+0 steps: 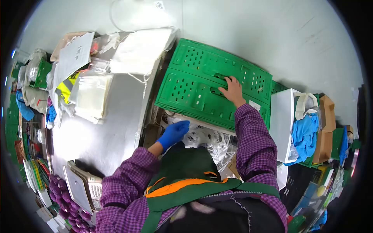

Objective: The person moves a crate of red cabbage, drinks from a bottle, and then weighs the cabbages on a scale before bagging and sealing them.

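A flat green plastic crate (186,83), apparently folded down, lies in front of me with perforated panels and two handle slots near its middle. My right hand (234,92) is bare and rests on it, thumb at one slot and fingers at the other, gripping the strip between. My left hand (173,134), in a blue glove, hovers just in front of the crate's near left corner. Its fingers are closed together, and whatever they may hold is hidden. Below the crate's near edge lie crumpled clear plastic and white strips (219,145).
To the left, a metal table (122,101) bears stacked clear bags (92,95) and white sheets (138,50). On the right stand a white bin (283,124), blue crumpled plastic (305,134) and a cardboard box (326,128). Purple net sacks (64,198) lie at lower left.
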`<state>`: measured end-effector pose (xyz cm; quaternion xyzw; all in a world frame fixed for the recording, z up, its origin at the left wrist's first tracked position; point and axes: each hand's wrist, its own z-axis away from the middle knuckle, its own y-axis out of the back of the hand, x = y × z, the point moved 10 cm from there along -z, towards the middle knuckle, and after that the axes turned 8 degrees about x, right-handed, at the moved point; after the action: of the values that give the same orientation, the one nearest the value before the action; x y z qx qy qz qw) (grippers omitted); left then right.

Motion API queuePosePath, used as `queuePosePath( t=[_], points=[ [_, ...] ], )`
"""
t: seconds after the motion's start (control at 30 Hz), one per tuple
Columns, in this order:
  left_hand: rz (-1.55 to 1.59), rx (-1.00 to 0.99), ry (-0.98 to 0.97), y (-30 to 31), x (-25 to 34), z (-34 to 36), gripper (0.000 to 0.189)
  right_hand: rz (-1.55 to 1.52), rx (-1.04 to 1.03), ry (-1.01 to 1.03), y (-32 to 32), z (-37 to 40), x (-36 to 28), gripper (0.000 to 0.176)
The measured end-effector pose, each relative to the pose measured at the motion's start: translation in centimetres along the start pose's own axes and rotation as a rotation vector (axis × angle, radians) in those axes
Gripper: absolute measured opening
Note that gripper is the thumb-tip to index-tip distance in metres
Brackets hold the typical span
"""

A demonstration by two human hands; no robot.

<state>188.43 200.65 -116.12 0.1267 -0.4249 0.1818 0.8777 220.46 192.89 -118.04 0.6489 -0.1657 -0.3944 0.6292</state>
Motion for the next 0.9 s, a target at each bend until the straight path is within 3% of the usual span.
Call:
queuePosePath(
  t=[0.13,0.2,0.27,0.33,0.37,0.43,0.5,0.53,0.6,0.67,0.77,0.8,0.83,0.87,0.9],
  points=[
    [-0.046,-0.105,-0.104,-5.9,4.9,-9.7,0.039,-0.005,-0.250,0.065,-0.1,-6.2,3.7,0.059],
    [-0.138,-0.120,-0.130,-8.7,7.3,-12.9,0.043,-0.046,-0.286,0.171,3.7,-9.8,4.0,0.052],
    [-0.229,-0.134,-0.158,-11.5,9.4,-16.3,0.049,-0.188,-0.178,0.104,8.0,-14.5,6.5,0.047],
    [-0.684,0.115,-0.544,-13.0,13.9,-19.4,0.062,-0.188,-0.085,0.189,11.4,-18.2,7.4,0.046],
    [-0.680,0.109,-0.540,-14.1,14.5,-21.1,0.062,-0.128,0.034,0.166,12.5,-20.0,8.7,0.044],
    [-1.102,0.282,-0.617,-16.2,16.3,-24.0,0.071,-0.061,0.141,0.129,13.2,-22.4,11.3,0.042],
    [-1.184,0.162,-0.577,-18.0,16.2,-27.7,0.065,0.116,0.467,0.139,16.4,-23.4,13.3,0.037],
    [-1.264,0.056,-0.531,-18.7,15.9,-28.7,0.059,0.121,0.464,0.126,16.8,-23.1,14.5,0.037],
    [-1.203,0.025,-0.522,-18.8,19.0,-28.5,0.052,-0.221,0.575,0.242,19.4,-21.2,15.7,0.031],
    [-0.989,-0.037,-0.569,-18.7,23.7,-26.0,0.040,-0.372,0.493,-0.017,19.3,-18.2,20.7,0.026],
    [-0.799,-0.176,-0.690,-18.8,26.4,-16.9,0.034,-0.325,0.070,-0.384,9.9,-15.0,30.6,0.034],
    [-0.789,-0.208,-0.629,-18.8,25.7,-15.0,0.032,-0.284,-0.089,-0.450,6.8,-14.2,32.2,0.037],
    [-0.777,-0.240,-0.567,-19.0,25.1,-13.8,0.031,-0.290,-0.097,-0.448,4.8,-14.3,33.1,0.037],
    [-0.780,-0.238,-0.558,-19.1,25.1,-13.4,0.031,-0.277,-0.108,-0.575,2.5,-14.0,34.8,0.039],
    [-0.725,-0.121,-0.570,-18.0,25.7,-13.3,0.030,-0.262,-0.120,-0.703,0.3,-13.7,35.9,0.042]
  ],
)
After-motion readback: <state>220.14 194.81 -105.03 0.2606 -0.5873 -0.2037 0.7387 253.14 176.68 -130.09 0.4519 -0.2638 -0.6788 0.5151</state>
